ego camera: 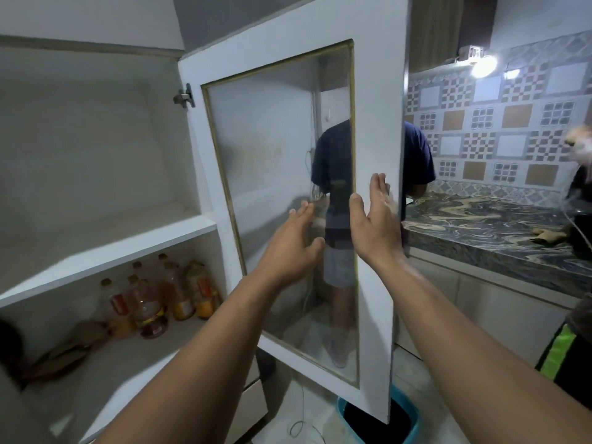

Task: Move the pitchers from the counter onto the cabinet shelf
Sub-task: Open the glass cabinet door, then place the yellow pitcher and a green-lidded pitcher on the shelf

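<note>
Both hands raised at open cabinet door. Left hand before the glass, fingers straight, holding nothing. Right hand at door's edge, fingers straight, contact unclear. Pitchers out of sight. Shelf bare; bottles below. Desk at right.

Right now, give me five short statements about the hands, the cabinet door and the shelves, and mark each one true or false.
1. The cabinet door stands open. True.
2. The right hand grips a pitcher. False: it holds nothing; its straight fingers lie at the door's free edge.
3. The left hand is open in front of the door's glass pane. True.
4. Bottles stand on the upper shelf. False: they stand on the lower shelf; nothing shows on the visible part of the upper one.
5. A pitcher already sits in the cabinet. False: none shows on either shelf.
</note>
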